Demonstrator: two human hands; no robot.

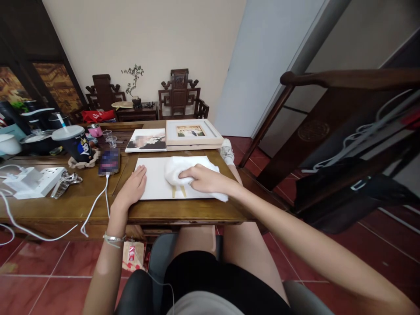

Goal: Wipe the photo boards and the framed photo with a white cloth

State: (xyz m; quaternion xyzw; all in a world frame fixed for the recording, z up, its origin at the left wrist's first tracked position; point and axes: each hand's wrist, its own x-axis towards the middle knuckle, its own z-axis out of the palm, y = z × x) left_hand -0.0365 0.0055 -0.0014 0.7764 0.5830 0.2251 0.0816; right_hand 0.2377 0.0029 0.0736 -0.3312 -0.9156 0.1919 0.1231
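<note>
A white rectangular board [154, 175] lies flat near the front edge of the wooden table, with two yellowish strips [179, 191] on its lower middle. My left hand [135, 186] rests on the board's left edge, fingers stretched out and holding nothing. My right hand [203, 178] is closed on a bunched white cloth [177, 168], pressed against the right half of the board. The cloth covers part of the board and hangs over its right end. Beyond the board lie a picture print [147, 141] and a white framed picture [193, 131].
To the left are a phone [109, 162] on a white cable, a lidded cup [74, 144], a power strip [42, 181] and a metal clip-like item [65, 183]. A dark wooden chair [278, 131] stands at right. Another person's shoe [227, 150] shows past the table.
</note>
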